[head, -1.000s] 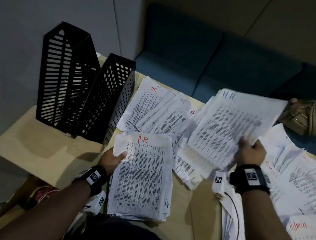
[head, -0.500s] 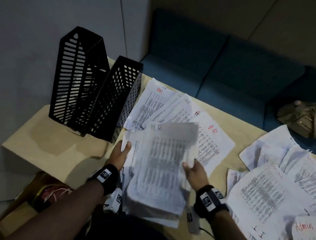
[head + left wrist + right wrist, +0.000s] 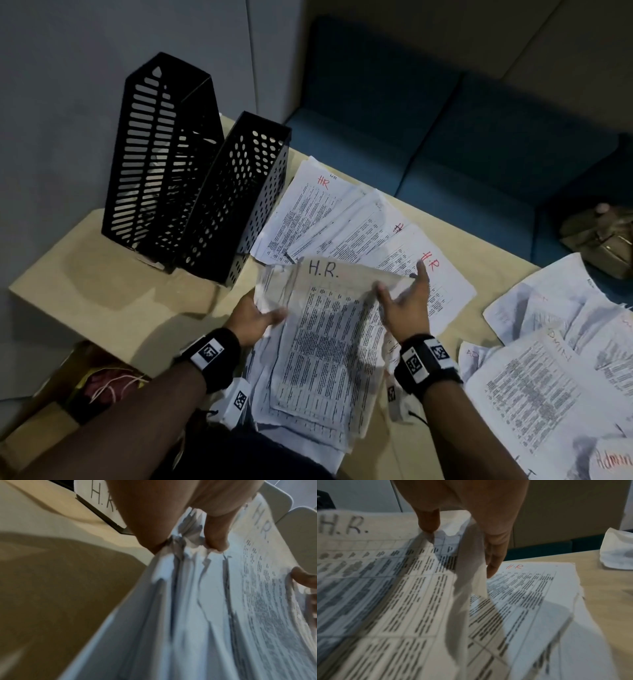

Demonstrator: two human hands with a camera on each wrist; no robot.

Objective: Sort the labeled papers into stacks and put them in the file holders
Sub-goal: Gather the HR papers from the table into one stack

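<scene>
A stack of printed sheets labeled H.R. [image 3: 325, 346] lies at the table's near edge. My left hand [image 3: 267, 315] pinches its crumpled left edge [image 3: 185, 555], thumb on top. My right hand [image 3: 400, 284] is spread at the stack's upper right, thumb touching the top sheet [image 3: 385, 588] and straight fingers [image 3: 493, 561] behind its curled edge. More HR sheets [image 3: 342, 219] fan out beyond the stack, one [image 3: 530, 588] under the right fingers. Two black perforated file holders [image 3: 191, 178] stand at the table's far left. Admin-labeled papers [image 3: 548, 394] spread at the right.
The wooden table [image 3: 120, 294] meets a grey wall on the left. A teal sofa [image 3: 445, 137] runs behind it, with a tan bag [image 3: 599, 240] on it at the right. A cardboard box [image 3: 85, 383] sits on the floor at lower left.
My right hand carried a bunch of HR sheets from the right over to the stack, laid them on top and loosened its grip. The left hand stayed on the stack's left edge.
</scene>
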